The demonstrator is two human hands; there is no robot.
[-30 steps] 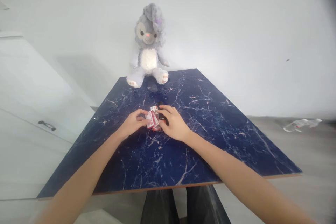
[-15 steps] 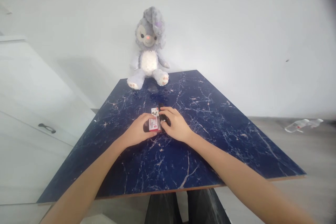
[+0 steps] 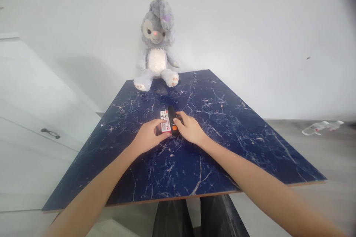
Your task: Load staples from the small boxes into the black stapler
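Note:
In the middle of the table lies a small white and red printed box (image 3: 164,115). My left hand (image 3: 148,134) grips it from the left, with the thumb near its front edge and a finger on its top. Right against the box is a long black object (image 3: 171,114) with an orange patch near its front end; its exact kind does not show. Around this black object's right side my right hand (image 3: 190,129) is closed, thumb on top and fingers along the far side. The fingers partly hide both things.
The dark blue marbled table (image 3: 222,148) has a wooden front edge close to my legs. A grey plush rabbit (image 3: 157,53) sits at the back against the wall. White cabinet (image 3: 33,148) at left; clear plastic bottles (image 3: 319,127) lie on the floor at right.
The black object now shows along the box's right side, its orange patch uncovered. My right hand's fingers have shifted off the box onto the black object. The camera view has moved slightly.

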